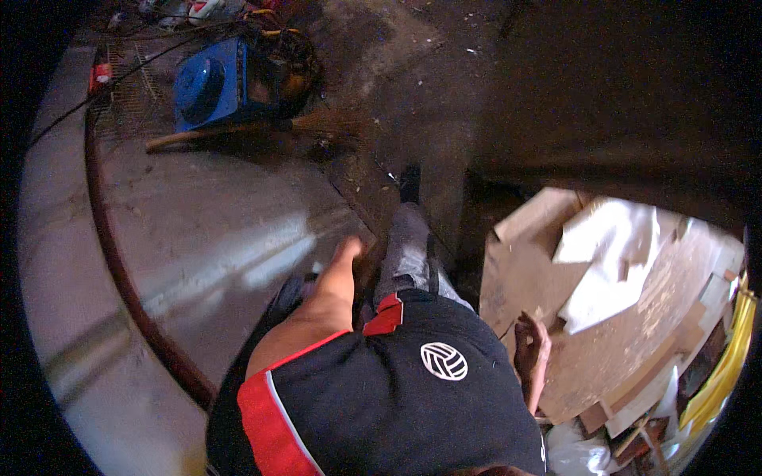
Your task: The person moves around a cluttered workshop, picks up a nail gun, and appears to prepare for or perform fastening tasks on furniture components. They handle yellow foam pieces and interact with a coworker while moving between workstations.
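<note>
My left hand (350, 247) hangs in front of my left thigh, above the grey floor. It is blurred, its fingers are mostly hidden, and nothing shows in it. Down at my right side, my right hand (533, 339) has loosely bent fingers with a gap between them and holds nothing visible. It is nearest to a brown board-like surface (524, 270). Crumpled white sheets (611, 254) lie on that surface.
A blue boxy machine (214, 83) with a round front stands at the far left. A broom (214, 135) lies before it. A dark red hose (119, 262) curves along the left floor. Yellow sheeting (726, 357) and clear plastic (579, 451) lie at the right.
</note>
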A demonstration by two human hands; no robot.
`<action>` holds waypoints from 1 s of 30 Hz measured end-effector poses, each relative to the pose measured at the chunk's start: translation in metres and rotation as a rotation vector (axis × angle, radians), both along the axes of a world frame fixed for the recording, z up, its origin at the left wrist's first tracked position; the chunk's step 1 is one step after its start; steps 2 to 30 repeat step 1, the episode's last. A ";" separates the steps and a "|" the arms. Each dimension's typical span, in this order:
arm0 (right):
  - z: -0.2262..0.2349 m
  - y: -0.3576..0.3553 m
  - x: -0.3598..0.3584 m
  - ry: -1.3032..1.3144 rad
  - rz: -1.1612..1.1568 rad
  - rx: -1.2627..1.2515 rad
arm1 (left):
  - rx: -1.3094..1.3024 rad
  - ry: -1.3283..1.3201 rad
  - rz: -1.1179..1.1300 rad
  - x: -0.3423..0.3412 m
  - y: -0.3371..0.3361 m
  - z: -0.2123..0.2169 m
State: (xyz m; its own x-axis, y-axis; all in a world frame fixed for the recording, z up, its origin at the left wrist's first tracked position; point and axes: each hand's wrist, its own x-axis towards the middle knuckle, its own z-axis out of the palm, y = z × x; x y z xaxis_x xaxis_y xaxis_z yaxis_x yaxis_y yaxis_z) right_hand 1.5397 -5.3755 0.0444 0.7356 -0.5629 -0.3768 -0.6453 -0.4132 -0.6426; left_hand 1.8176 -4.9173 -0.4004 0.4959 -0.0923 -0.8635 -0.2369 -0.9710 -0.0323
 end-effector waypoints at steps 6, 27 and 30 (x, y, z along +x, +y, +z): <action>-0.006 0.006 0.028 0.036 -0.069 0.079 | -0.018 0.013 0.022 0.010 -0.005 -0.026; -0.006 0.006 0.028 0.036 -0.069 0.079 | -0.018 0.013 0.022 0.010 -0.005 -0.026; -0.006 0.006 0.028 0.036 -0.069 0.079 | -0.018 0.013 0.022 0.010 -0.005 -0.026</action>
